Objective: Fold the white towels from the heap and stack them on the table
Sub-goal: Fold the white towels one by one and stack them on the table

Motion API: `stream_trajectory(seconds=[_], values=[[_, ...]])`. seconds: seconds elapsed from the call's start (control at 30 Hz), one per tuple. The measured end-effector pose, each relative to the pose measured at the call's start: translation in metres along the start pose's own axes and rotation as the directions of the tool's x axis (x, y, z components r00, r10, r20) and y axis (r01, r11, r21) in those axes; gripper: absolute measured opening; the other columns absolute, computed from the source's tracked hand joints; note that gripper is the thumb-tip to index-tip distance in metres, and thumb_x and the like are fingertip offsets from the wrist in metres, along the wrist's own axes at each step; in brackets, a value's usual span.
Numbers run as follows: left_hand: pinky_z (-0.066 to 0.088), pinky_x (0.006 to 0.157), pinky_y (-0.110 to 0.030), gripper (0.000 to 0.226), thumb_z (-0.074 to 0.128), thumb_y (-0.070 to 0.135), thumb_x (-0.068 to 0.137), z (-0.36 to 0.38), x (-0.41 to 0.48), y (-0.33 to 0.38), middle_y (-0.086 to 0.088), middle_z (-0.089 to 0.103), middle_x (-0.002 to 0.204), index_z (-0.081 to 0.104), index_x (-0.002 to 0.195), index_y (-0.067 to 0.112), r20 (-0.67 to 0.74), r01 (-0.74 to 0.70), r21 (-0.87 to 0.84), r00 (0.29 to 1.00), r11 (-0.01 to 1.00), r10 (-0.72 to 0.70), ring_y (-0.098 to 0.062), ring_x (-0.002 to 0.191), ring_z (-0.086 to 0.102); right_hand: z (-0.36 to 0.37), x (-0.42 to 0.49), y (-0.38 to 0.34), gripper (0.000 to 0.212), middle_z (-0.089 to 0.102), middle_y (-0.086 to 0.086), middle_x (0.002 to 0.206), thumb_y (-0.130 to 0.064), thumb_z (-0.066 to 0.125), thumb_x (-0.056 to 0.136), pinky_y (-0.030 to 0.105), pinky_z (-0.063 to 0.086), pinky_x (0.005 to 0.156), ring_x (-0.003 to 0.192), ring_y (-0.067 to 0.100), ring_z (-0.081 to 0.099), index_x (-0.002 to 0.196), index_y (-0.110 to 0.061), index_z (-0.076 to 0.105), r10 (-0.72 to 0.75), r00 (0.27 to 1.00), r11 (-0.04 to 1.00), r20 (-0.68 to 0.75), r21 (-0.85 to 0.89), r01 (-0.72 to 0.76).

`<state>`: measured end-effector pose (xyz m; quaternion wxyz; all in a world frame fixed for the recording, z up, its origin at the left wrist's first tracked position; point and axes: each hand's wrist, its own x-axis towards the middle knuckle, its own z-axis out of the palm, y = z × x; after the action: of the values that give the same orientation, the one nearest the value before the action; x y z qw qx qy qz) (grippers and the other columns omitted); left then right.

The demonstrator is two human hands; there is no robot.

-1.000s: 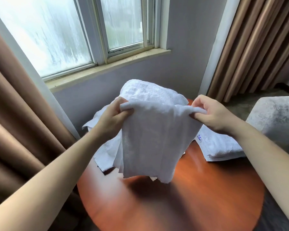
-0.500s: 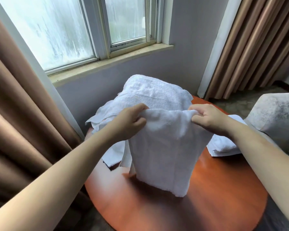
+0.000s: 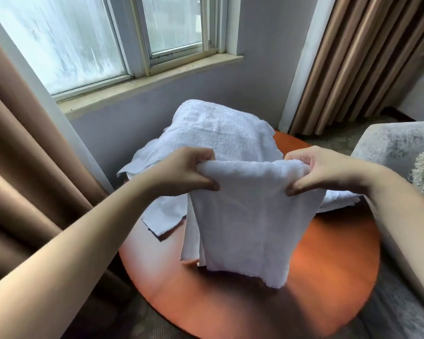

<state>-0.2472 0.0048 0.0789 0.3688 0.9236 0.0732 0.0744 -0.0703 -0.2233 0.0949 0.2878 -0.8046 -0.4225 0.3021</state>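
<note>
A folded white towel (image 3: pixel 247 216) hangs doubled over in the air above the round orange wooden table (image 3: pixel 328 277). My left hand (image 3: pixel 189 172) grips its top left corner and my right hand (image 3: pixel 313 170) grips its top right corner. Its lower edge dangles just above the tabletop. Behind it rises the heap of white towels (image 3: pixel 218 133) at the table's far left side. A folded white towel (image 3: pixel 340 199) lies flat at the table's right edge, mostly hidden by my right forearm.
A grey upholstered chair (image 3: pixel 397 143) stands to the right of the table. Brown curtains (image 3: pixel 22 148) hang at the left and far right. A window with a stone sill (image 3: pixel 145 81) is behind the heap.
Both hands have come lower and closer to me with the towel, which hangs nearer the tabletop. The view has tilted downward.
</note>
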Motion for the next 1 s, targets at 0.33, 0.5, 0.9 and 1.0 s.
stream_trajectory(seconds=[0.33,0.5,0.9,1.0], values=[[0.042,0.062,-0.032,0.022,0.072,0.021,0.074,0.014,-0.001,0.022,0.007,0.054,0.066,0.052,0.083,0.024,-0.380,-0.063,0.019,0.923,0.998,0.065,-0.011,0.061,0.045,-0.008,0.006,0.011,0.028,0.059,-0.014,0.065,-0.004,0.082,0.069,0.025,0.043,0.065,0.066,0.004,0.051,0.071,-0.026,0.064,-0.248,0.828,0.963,-0.503,-0.036,0.267],[0.042,0.069,-0.025,0.017,0.072,0.016,0.074,0.017,-0.018,0.042,0.011,0.058,0.073,0.063,0.087,0.021,-0.374,-0.066,-0.040,0.926,0.997,0.046,-0.005,0.070,0.050,-0.009,-0.011,0.010,0.024,0.062,-0.004,0.068,-0.006,0.081,0.070,0.027,0.043,0.065,0.068,0.007,0.051,0.072,-0.023,0.063,-0.324,0.802,0.940,-0.502,-0.072,0.334],[0.054,0.072,-0.029,0.019,0.067,-0.005,0.074,0.021,-0.043,0.094,0.001,0.066,0.076,0.069,0.085,0.011,-0.153,0.154,-0.345,0.964,0.926,-0.217,-0.011,0.074,0.063,-0.032,-0.050,0.017,0.037,0.064,0.011,0.092,-0.006,0.084,0.065,0.035,0.046,0.079,0.083,0.017,0.057,0.094,-0.014,0.063,-0.274,0.928,0.912,-0.254,0.238,0.334],[0.056,0.078,-0.038,0.022,0.065,-0.007,0.081,0.028,-0.033,0.085,-0.006,0.072,0.084,0.070,0.089,0.012,-0.034,0.335,-0.306,0.932,0.891,-0.362,-0.020,0.079,0.069,-0.038,-0.036,0.030,0.051,0.058,0.009,0.087,-0.028,0.084,0.051,0.038,0.038,0.076,0.082,0.020,0.052,0.094,-0.011,0.063,-0.124,0.991,0.975,-0.045,0.183,0.130]])
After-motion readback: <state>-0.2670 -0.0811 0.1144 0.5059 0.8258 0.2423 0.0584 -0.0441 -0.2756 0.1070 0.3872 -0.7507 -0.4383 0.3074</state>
